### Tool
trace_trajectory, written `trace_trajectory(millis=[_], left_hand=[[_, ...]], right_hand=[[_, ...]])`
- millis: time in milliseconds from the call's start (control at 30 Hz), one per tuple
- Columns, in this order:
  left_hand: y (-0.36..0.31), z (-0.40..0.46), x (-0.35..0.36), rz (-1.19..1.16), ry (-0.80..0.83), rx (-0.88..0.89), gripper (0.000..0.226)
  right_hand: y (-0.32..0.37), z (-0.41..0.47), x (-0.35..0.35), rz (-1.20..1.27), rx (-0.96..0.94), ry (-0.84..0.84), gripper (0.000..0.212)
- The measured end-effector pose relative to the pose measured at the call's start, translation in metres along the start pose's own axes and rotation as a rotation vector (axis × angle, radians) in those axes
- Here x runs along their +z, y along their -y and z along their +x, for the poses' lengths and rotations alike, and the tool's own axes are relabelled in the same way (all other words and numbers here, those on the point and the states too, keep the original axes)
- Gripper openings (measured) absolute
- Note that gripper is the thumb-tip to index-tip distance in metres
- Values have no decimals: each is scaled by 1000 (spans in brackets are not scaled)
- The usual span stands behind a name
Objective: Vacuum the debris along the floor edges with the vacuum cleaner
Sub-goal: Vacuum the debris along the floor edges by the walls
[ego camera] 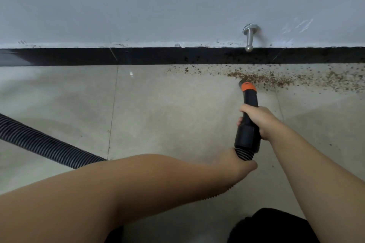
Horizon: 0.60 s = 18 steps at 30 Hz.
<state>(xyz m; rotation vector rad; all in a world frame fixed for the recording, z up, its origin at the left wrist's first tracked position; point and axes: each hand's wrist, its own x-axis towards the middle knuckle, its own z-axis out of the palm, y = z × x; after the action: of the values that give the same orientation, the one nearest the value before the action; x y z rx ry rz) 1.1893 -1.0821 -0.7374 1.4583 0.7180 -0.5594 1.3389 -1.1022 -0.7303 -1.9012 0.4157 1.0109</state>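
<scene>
Your left hand point(235, 163), low centre, grips the ribbed hose point(45, 145); your right hand point(256, 121) grasps the black nozzle point(249, 96). Its tip meets the debris point(262, 80) along the baseboard point(158, 56), centre right. Mid-sweep, probably; next, track rightward.

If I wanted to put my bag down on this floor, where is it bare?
Bare tile lies between the ribbed hose and the black skirting, left of the nozzle. It is crowded to the right, where debris spreads along the skirting under the metal doorstop.
</scene>
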Motion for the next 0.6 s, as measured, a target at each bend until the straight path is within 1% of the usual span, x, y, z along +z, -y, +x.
trace_trajectory(millis=[100, 200, 433, 600], left_hand=[[-13, 7, -1, -51, 4, -2, 11], [-15, 9, -5, -107, -30, 0, 12], [-7, 4, -16, -197, -88, -6, 12], [4, -3, -25, -277, -130, 9, 13]], right_hand=[[10, 8, -5, 12, 28, 17, 14], [20, 13, 2, -26, 15, 61, 15], [25, 13, 31, -126, -27, 122, 18], [27, 7, 55, -200, -52, 160, 16]])
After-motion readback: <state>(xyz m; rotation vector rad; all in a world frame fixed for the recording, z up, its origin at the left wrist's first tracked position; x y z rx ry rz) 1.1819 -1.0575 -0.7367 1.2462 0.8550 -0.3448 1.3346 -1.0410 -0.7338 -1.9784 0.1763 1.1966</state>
